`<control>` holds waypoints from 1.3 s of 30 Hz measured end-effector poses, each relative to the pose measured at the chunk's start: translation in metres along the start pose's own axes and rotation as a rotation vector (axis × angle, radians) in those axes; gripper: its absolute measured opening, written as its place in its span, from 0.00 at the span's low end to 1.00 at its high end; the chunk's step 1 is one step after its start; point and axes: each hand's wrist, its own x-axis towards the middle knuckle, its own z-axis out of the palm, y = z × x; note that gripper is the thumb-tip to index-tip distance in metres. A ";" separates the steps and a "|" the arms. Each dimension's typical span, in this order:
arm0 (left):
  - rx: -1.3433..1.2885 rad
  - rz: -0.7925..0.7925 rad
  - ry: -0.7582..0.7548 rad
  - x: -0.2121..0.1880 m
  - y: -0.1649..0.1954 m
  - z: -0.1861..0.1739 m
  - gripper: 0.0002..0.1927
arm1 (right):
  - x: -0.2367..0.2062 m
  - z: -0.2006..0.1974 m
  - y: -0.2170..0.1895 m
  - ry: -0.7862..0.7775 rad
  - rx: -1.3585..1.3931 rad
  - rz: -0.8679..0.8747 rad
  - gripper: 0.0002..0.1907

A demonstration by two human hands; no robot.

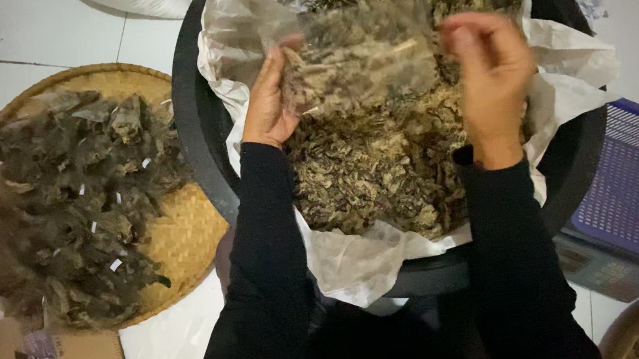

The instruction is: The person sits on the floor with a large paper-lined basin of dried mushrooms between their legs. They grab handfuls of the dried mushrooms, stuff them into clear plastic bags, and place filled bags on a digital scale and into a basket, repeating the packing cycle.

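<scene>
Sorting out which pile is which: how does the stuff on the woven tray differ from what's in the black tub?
The tray pile is dark, in small clear packets on bare weave. The tub pile is paler, loose, on white paper lining the tub. Both look like dried leaves.

Held item: small clear plastic bag (358, 53), partly filled with dried, pale brown-green leaf pieces, lifted just above the black round tub (195, 129).
Bag pose: spread wide and flat, roughly level, its film blurred.
Bag grip: left hand (270, 101) pinches its left edge, right hand (491, 78) its right edge.
Loose material: heap of dried, curled grey-green leaves (370, 174) lying inside the tub, on the crumpled white plastic liner (352, 263).
Heap position: directly below the bag, filling the tub's middle.
</scene>
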 end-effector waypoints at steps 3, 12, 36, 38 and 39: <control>-0.278 0.020 -0.189 0.000 0.007 0.000 0.27 | 0.010 0.001 0.021 0.142 0.415 0.130 0.04; -0.348 0.052 0.000 -0.004 0.013 -0.017 0.31 | -0.055 0.154 0.126 -1.154 -0.686 -0.096 0.31; -0.364 0.154 0.099 -0.009 0.017 -0.015 0.26 | -0.099 0.208 0.170 -1.290 -0.503 0.065 0.53; -0.335 0.152 0.116 -0.009 0.017 -0.017 0.26 | -0.094 0.199 0.182 -1.402 -0.680 0.153 0.47; -0.322 0.148 0.123 -0.009 0.017 -0.017 0.26 | -0.088 0.192 0.188 -1.454 -0.771 0.200 0.44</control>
